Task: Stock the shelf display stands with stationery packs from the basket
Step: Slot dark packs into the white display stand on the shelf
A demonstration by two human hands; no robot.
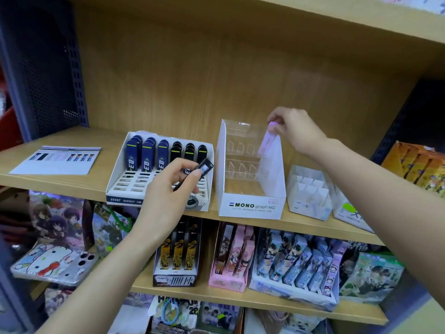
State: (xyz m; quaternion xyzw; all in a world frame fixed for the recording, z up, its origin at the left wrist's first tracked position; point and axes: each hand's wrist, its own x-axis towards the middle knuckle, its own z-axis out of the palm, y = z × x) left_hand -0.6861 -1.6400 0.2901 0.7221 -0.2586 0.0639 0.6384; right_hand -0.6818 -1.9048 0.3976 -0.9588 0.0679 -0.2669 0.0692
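Woodgrain shelf (72, 182); left hand (166, 189) pinching slim black pack (201, 171), right hand (292, 128) pinching pink pack (267, 141) over clear-tiered stand (248, 165).

Blue and black packs (166, 153) fill a white stand (115, 189); a pink pack (267, 141) enters the white, clear-tiered stand (250, 206).
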